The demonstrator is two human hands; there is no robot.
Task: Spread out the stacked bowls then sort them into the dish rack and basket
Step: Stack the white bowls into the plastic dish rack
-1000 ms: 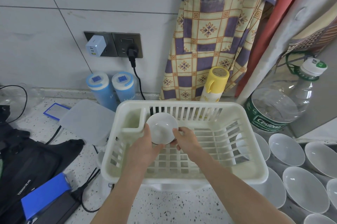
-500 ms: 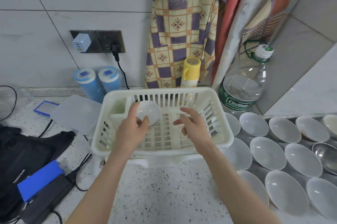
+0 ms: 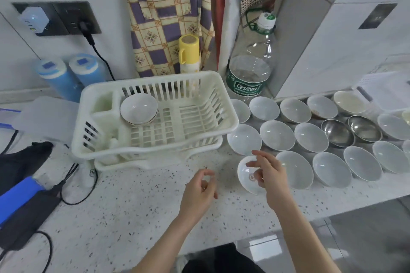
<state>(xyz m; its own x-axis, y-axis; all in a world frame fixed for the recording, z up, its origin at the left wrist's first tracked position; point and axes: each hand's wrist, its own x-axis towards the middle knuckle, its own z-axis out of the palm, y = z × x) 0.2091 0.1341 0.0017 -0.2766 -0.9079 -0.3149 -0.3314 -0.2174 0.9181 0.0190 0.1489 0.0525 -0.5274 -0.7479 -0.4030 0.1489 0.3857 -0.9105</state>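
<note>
A cream plastic dish rack [image 3: 224,104] stands on the speckled counter. One small white bowl [image 3: 138,108] leans inside it beside the cutlery cup. To the right of the rack, several white bowls [image 3: 277,135] lie spread in rows, with two steel bowls [image 3: 337,133] among them. My right hand [image 3: 269,172] hovers over the nearest white bowl [image 3: 245,172], fingers loosely spread; whether it touches the bowl is unclear. My left hand [image 3: 199,188] hangs over the bare counter with loosely curled fingers, holding nothing.
A large water bottle [image 3: 250,68] and a yellow cup-topped flask [image 3: 188,55] stand behind the rack. Two blue canisters [image 3: 66,75] stand at the wall. A black bag, blue box and cables [image 3: 24,186] lie at the left. The counter edge runs close below the bowls.
My left hand let go of the small bowl, which now leans in the rack. Both hands drew back from the rack; the right hand moved right over the nearest bowl.
</note>
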